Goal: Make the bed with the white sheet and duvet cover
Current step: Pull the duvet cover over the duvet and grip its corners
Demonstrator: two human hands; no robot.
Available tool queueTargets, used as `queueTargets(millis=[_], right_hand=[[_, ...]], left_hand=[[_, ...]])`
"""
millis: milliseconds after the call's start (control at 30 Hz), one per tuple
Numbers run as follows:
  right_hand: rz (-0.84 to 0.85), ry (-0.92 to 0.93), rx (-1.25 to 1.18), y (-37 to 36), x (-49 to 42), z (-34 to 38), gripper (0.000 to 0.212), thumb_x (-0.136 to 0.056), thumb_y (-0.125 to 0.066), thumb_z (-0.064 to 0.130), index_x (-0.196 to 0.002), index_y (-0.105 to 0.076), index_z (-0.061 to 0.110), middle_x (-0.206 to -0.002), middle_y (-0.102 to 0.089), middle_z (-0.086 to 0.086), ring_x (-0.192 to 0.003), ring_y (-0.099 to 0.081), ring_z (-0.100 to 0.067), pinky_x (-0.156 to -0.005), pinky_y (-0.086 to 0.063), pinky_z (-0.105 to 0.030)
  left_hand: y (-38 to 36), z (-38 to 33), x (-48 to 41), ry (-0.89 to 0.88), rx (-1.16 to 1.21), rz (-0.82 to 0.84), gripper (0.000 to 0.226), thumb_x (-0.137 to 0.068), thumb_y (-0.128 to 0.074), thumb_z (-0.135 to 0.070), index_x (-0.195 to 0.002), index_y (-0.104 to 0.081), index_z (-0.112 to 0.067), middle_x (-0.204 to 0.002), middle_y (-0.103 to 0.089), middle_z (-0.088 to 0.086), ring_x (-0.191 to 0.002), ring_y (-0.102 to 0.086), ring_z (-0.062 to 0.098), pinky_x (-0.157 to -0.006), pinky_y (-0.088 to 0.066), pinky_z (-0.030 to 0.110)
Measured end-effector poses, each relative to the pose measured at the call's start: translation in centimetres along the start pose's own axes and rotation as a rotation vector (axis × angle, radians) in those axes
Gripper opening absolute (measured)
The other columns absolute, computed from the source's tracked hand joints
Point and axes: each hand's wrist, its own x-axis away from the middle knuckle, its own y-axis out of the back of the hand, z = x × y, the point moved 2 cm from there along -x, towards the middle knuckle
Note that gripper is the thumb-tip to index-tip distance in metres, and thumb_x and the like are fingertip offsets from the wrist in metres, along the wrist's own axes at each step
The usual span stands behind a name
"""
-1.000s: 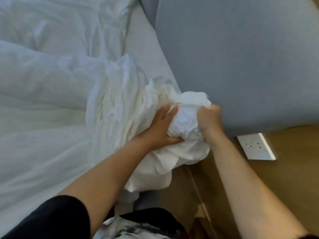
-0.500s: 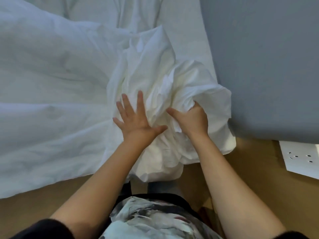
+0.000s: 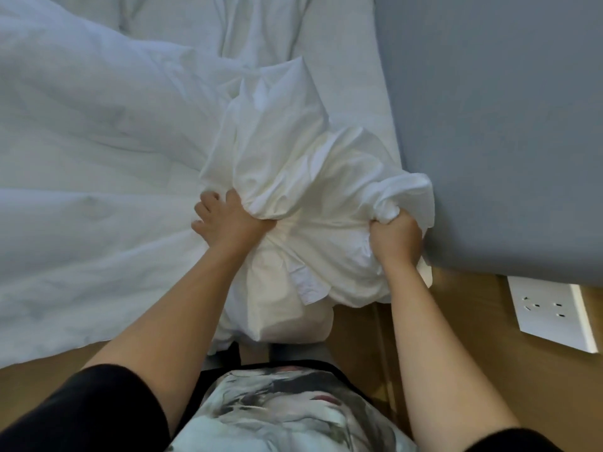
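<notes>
1. Gripping now where it lay flat half a second ago, the left hand (image 3: pixel 230 220) has curled its fingers into a fistful of the cover (image 3: pixel 293 177).
2. The right hand (image 3: pixel 394 238) is clamped on another bunch just beside the headboard (image 3: pixel 489 125). The two hands are wider apart than before, so the cloth between them is drawn into tight, fanning creases.
3. This looks like pulling the cover's corner out square. The job seems only partway done, since the cover is bundled, not spread.
4. The cover is heaped at the bed's corner by the headboard, with its lower folds hanging over the edge. The duvet (image 3: pixel 81 158) lies to its left and the sheet (image 3: pixel 342 60) beyond it.
5. The cover looks thin and crisp, a creamy white that takes sharp folds.
6. The duvet is puffier, with soft, rounded wrinkles, and looks bluish in the shade.
7. The headboard is smooth, matte grey and looks padded. The socket (image 3: pixel 551 314) is a hard white plate on a wood-toned surface.
</notes>
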Motion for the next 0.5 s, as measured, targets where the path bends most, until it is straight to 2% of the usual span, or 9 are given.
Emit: queueTargets(millis=[67,100,167,233,300,367,400,433,500], right_hand=[[0.008,0.027,0.014,-0.4,0.2,0.3,0.022,-0.092,-0.052,0.020,-0.070,-0.051,0.015,-0.063,-0.048,0.007,-0.059,-0.046,-0.011,-0.049,-0.029,-0.021],[0.018,0.034,0.007,-0.5,0.3,0.4,0.020,-0.091,-0.054,0.021,-0.073,-0.054,0.014,-0.064,-0.050,0.005,-0.063,-0.050,-0.015,-0.050,-0.030,-0.022],[0.048,-0.002,-0.076,-0.9,0.8,0.6,0.019,-0.087,-0.062,0.029,-0.088,-0.058,0.011,-0.076,-0.058,0.002,-0.077,-0.057,-0.020,-0.060,-0.037,-0.025],[0.100,-0.116,-0.213,-1.6,2.2,1.4,0.056,-0.076,-0.074,0.043,-0.115,-0.052,0.009,-0.098,-0.059,0.002,-0.091,-0.057,-0.017,-0.074,-0.043,-0.028],[0.170,-0.261,-0.333,-2.8,3.7,2.3,0.090,-0.067,-0.081,0.047,-0.132,-0.034,0.007,-0.108,-0.053,0.000,-0.097,-0.053,-0.018,-0.081,-0.046,-0.033],[0.215,-0.386,-0.410,-4.0,4.8,2.4,0.098,-0.066,-0.083,0.044,-0.136,-0.026,0.005,-0.107,-0.052,-0.002,-0.098,-0.054,-0.021,-0.084,-0.049,-0.036],[0.236,-0.440,-0.447,-4.5,5.1,2.2,0.087,-0.066,-0.083,0.042,-0.130,-0.035,0.006,-0.102,-0.053,0.000,-0.095,-0.056,-0.021,-0.082,-0.049,-0.035],[0.272,-0.470,-0.469,-5.0,5.0,1.8,0.066,-0.068,-0.082,0.038,-0.115,-0.048,0.008,-0.094,-0.056,0.001,-0.093,-0.058,-0.021,-0.081,-0.049,-0.034],[0.333,-0.458,-0.407,-5.4,4.8,1.3,0.026,-0.077,-0.075,0.028,-0.084,-0.055,0.014,-0.084,-0.060,-0.001,-0.092,-0.062,-0.026,-0.081,-0.051,-0.036]], left_hand=[[-0.1,0.4,0.3,0.018,-0.001,0.037,0.096,-0.063,-0.070,-0.066,-0.139,-0.029,-0.023,-0.152,-0.009,0.012,-0.142,-0.007,0.031,-0.110,-0.015,0.054],[0.0,0.3,0.4,0.034,0.099,0.077,0.102,-0.062,-0.074,-0.062,-0.141,-0.024,-0.021,-0.152,-0.010,0.012,-0.142,-0.010,0.031,-0.110,-0.018,0.054],[-0.4,-0.3,0.9,0.031,0.439,0.143,0.102,-0.062,-0.083,-0.045,-0.137,-0.022,-0.013,-0.140,-0.033,0.008,-0.131,-0.036,0.029,-0.100,-0.037,0.042],[-1.2,-1.4,2.3,0.002,0.737,0.179,0.098,-0.064,-0.086,-0.030,-0.133,-0.020,-0.009,-0.122,-0.043,0.001,-0.115,-0.049,0.023,-0.089,-0.043,0.033],[-2.3,-2.0,3.3,0.051,0.896,0.254,0.100,-0.063,-0.088,-0.023,-0.136,-0.021,-0.007,-0.120,-0.044,-0.002,-0.110,-0.051,0.017,-0.092,-0.045,0.032],[-3.3,-2.1,3.5,0.053,0.889,0.342,0.078,-0.062,-0.087,-0.019,-0.126,-0.044,-0.008,-0.118,-0.057,0.001,-0.109,-0.057,0.020,-0.094,-0.049,0.036],[-3.3,-2.1,3.5,0.039,0.866,0.372,0.066,-0.060,-0.086,-0.018,-0.117,-0.054,-0.012,-0.115,-0.062,0.004,-0.106,-0.060,0.022,-0.094,-0.050,0.039],[-3.3,-1.9,3.4,0.023,0.850,0.381,0.063,-0.055,-0.086,-0.021,-0.111,-0.058,-0.016,-0.113,-0.065,0.004,-0.104,-0.062,0.023,-0.094,-0.051,0.041],[-2.9,-1.3,3.1,-0.061,0.836,0.385,0.067,-0.045,-0.084,-0.032,-0.106,-0.061,-0.019,-0.111,-0.066,0.002,-0.102,-0.063,0.023,-0.092,-0.052,0.042]])
